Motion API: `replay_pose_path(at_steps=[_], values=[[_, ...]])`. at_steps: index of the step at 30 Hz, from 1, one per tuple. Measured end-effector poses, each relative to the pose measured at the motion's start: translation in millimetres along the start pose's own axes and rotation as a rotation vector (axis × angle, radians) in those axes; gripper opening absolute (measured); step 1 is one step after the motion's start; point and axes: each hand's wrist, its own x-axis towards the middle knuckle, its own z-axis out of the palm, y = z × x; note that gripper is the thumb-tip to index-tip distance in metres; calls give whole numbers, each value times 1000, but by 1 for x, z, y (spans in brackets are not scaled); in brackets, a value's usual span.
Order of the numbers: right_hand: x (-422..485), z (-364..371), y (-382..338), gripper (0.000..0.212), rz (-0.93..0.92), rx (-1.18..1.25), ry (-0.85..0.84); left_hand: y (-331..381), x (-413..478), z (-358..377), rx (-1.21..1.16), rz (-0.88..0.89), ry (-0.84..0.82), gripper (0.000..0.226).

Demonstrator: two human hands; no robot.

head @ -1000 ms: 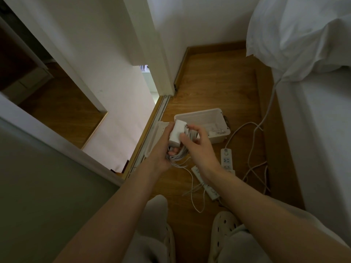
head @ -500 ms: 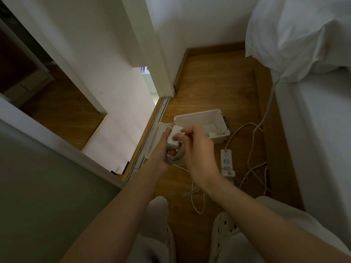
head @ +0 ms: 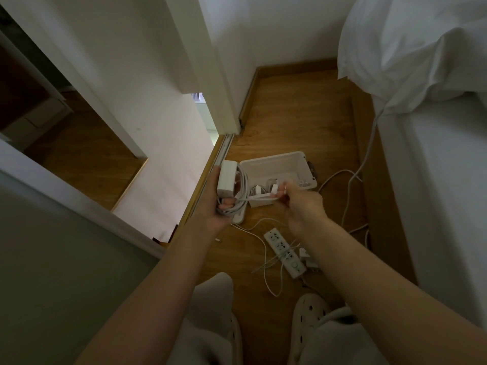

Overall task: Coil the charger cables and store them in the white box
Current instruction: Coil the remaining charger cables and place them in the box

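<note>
Beneath you lies a wooden floor [head: 295, 122]; a white power strip [head: 286, 252] rests on it, near your perforated slipper [head: 308, 309]; on your right stands a bed [head: 442, 180], rumpled white bedding [head: 411, 40] bunched at its far end; a door track [head: 224, 151] edges the floor on your left.

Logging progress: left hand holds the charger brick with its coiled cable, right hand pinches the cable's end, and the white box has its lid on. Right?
No: the head view shows the white box open on the floor, lid off. The rest holds: left hand grips the charger brick with its coiled cable, right hand pinches the cable's end.
</note>
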Motion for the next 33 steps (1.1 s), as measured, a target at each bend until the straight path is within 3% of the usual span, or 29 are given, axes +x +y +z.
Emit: replay_pose_path(at_steps=[3, 6, 9, 14, 19, 26, 29, 33], values=[[18, -7, 3, 21, 199, 58, 55, -6, -3, 7, 35, -46, -107, 43], [22, -2, 6, 26, 195, -58, 35, -8, -6, 12, 50, -68, -170, 44], [13, 3, 5, 25, 205, -242, -88, -6, -7, 12, 44, -88, -222, 44], [7, 1, 11, 27, 46, -480, -316, -4, -10, 16, 34, -119, -318, 46], [8, -3, 12, 18, -67, -448, -428, -2, -16, 19, 75, -158, -406, 49], [6, -6, 12, 14, 9, -313, -403, -5, -20, 24, 121, -120, -195, 60], [1, -5, 17, 13, -25, -307, -362, -10, -20, 25, 146, -49, -76, 61], [-1, -1, 22, 16, -106, -294, -290, -14, -19, 25, 232, -22, -44, 50]])
